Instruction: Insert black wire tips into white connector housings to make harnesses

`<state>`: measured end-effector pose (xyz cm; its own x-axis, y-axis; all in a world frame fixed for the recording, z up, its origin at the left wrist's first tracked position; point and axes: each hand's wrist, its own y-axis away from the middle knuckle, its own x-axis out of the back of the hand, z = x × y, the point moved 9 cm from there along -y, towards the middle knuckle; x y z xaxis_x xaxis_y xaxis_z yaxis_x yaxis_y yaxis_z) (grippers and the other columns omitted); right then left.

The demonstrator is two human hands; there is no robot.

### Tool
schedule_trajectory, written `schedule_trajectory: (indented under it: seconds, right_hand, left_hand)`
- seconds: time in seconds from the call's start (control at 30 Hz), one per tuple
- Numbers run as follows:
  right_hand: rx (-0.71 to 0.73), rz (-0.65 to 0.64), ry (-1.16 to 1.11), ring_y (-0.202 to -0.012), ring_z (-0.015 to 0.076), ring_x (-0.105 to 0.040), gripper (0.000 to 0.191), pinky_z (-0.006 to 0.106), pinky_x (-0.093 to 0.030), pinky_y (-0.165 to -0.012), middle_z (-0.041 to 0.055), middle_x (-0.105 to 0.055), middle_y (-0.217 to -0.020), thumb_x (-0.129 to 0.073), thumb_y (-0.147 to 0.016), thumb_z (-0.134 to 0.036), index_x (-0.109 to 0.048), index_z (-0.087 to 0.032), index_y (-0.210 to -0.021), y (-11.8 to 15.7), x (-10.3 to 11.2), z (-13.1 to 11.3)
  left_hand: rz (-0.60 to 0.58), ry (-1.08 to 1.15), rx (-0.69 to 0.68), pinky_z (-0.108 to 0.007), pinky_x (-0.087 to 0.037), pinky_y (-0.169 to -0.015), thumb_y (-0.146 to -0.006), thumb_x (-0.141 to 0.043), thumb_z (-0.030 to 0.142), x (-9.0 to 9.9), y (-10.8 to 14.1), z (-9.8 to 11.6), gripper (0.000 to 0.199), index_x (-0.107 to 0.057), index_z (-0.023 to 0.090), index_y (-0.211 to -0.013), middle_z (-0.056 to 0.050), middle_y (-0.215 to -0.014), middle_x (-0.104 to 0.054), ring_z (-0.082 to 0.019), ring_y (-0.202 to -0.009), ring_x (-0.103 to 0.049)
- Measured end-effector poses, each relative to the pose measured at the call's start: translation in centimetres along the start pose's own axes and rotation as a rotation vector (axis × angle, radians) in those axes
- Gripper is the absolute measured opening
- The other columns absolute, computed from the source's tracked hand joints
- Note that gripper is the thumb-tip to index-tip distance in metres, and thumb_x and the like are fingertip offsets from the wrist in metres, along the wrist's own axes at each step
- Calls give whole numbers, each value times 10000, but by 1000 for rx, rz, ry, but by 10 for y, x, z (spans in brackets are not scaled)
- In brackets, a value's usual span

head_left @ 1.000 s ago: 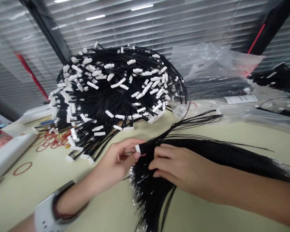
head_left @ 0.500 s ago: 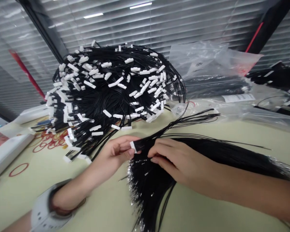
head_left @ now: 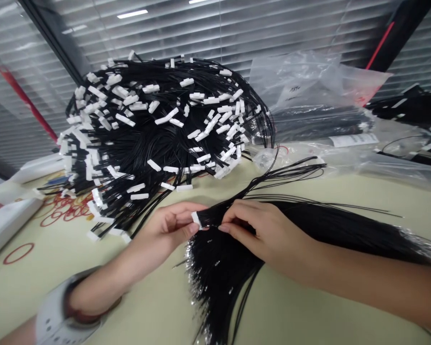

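Observation:
My left hand (head_left: 174, 225) pinches a white connector housing (head_left: 196, 220) between thumb and fingers. A row of black wires runs out of the housing to the upper right, their far ends fanned out over the table. Close beside it, my right hand (head_left: 251, 230) is closed, thumb against forefinger, on a thin black wire (head_left: 214, 226) whose tip points at the housing. Whether that tip is inside the housing I cannot make out. Under both hands lies a thick bundle of loose black wires (head_left: 215, 273) with shiny metal terminals at the ends.
A big heap of black wires with white connectors (head_left: 158, 139) stands behind my hands. Red and yellow rubber bands (head_left: 66, 208) lie at the left near a white box (head_left: 10, 225). Clear plastic bags (head_left: 309, 105) with black wires sit at the back right, before window blinds.
My right fingers have risen slightly from the loose bundle, and a wire now shows between them and the housing. My left hand keeps its grip. The whole view has shifted a little.

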<state>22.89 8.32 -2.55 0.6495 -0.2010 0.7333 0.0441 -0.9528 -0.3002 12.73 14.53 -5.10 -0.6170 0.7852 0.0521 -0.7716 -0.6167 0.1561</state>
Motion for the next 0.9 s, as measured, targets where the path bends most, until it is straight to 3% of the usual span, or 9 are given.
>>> schedule_trajectory:
  seconds: [0.3, 0.9]
  right_hand:
    - [127, 21, 157, -675, 110, -507, 185, 242, -364, -618, 9, -573, -731, -422, -853, -231, -558, -145, -763, 4, -3, -5]
    - [236, -21, 190, -614, 85, -472, 194, 241, -324, -599, -1, -561, -695, -404, -860, -223, -534, -141, -743, 5, -8, -11]
  left_hand:
    - [-29, -27, 2, -174, -453, -733, -813, -549, 116, -3, 1, 0, 199, -626, 196, -978, 3, -857, -700, -102, -804, -619]
    - [21, -200, -22, -198, -476, -679, -780, -582, 140, 0, 3, 3, 222, -636, 220, -979, 3, -847, -699, -135, -802, -621]
